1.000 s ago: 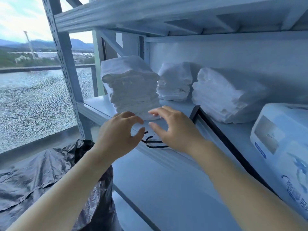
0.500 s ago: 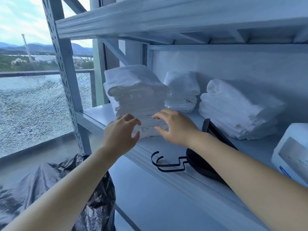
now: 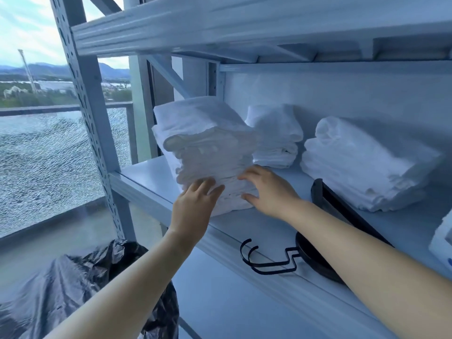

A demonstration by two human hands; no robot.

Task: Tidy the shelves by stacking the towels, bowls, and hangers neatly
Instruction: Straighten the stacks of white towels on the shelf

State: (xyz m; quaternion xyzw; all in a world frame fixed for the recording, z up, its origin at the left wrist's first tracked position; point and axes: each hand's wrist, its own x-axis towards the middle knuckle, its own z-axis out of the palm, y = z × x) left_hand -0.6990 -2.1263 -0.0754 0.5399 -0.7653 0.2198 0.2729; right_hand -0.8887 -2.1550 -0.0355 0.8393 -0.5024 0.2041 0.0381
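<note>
1. Towel pile [image 3: 205, 152], the tall white one, stands at the left part of the shelf [image 3: 146, 172], close to its front edge; two lower piles of towels, a small one [image 3: 276, 135] and a wide one [image 3: 362, 162], lie behind it and to the right
2. Left hand [image 3: 195, 206] lies flat on the lower front of the tall pile, with the fingers straight and together; it presses the cloth and grasps nothing
3. Right hand [image 3: 269, 192] is at the lower right corner of the same pile, fingers spread and relaxed, thumb held apart from the forefinger; the fingertips touch the folded edges, but nothing is enclosed
4. Step in hand, as I judge it: straightening the towels, with both palms set against the bottom layers
5. Long axis of the pile is upright, because it is taller than it is wide; the folded edges face the person, and the upper towels stick out toward the window side beyond the lower ones, so the pile seems to lean that way (the wide lens may exaggerate this)
6. Next move probably calls for a soft, even push from both sides at once, low first and then higher, so that the layers come in line; a push from one side only could tip the top part over
7. Hangers [image 3: 269, 263], black, lie on the same shelf to the right under the right forearm; their hooks point left along the front edge, the bodies run back and to the right, and they look not yet sorted
</note>
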